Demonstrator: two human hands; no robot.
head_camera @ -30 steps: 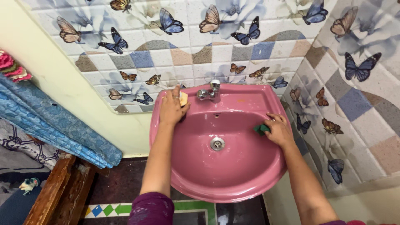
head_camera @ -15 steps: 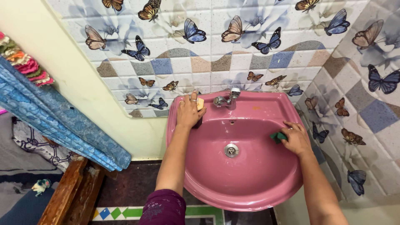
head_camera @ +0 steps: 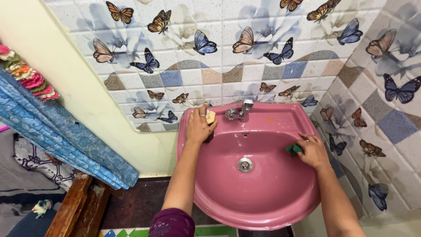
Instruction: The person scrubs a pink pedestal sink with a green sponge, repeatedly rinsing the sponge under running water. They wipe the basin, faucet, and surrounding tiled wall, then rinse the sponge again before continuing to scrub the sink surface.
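Home bathroom; pink washbasin [head_camera: 263, 210]; tiled wall [head_camera: 245, 57]

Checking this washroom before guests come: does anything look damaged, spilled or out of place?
Nothing stands out. The glossy pink ceramic basin looks whole and dry, the chrome tap stands upright, and the butterfly-patterned wall tiles show no cracks.

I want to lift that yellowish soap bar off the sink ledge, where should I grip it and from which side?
Pinch the soap bar across its exposed right edge, coming from above on the tap side. The left hand covers its left part, and it looks to lie flat on the pink sink ledge.
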